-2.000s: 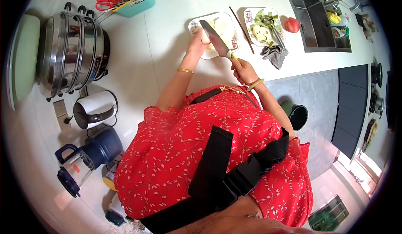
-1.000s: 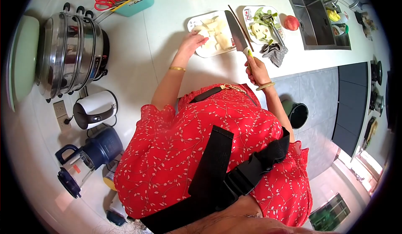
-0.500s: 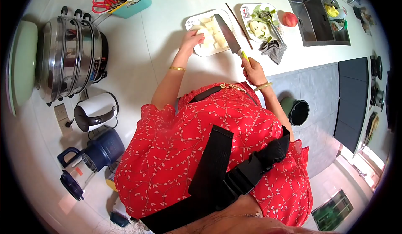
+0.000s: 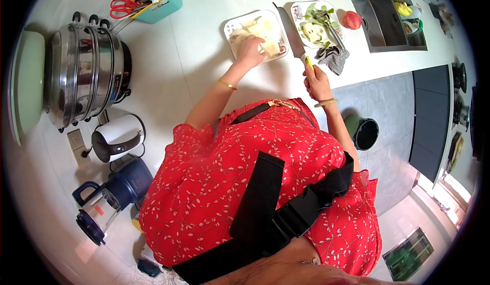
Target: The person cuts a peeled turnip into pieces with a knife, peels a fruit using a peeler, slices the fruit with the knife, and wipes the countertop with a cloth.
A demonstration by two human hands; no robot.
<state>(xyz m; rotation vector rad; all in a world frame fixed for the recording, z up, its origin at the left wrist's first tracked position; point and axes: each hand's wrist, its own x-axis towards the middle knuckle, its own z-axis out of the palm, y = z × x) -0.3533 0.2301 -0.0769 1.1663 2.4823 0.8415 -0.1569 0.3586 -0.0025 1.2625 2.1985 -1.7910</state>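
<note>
My left hand is over a white patterned plate that holds several pale cut pieces. Its fingers reach down among the pieces, and their tips are blurred, so I cannot make out whether they grip one. In my right hand is the yellow-green handle of a large knife. The blade points away from me, between that plate and a second plate with green peelings and a peeler on it. A dark chopstick lies partly hidden by the blade.
Right of the peelings are a red fruit, a grey cloth and the sink. On the left stand a teal utensil holder, a steel steamer, a white kettle and a blue jug. A bin is on the floor.
My left hand has moved from the plate's left edge to over the pieces. The knife has swung right, off the plate, with my right hand still round its handle.
</note>
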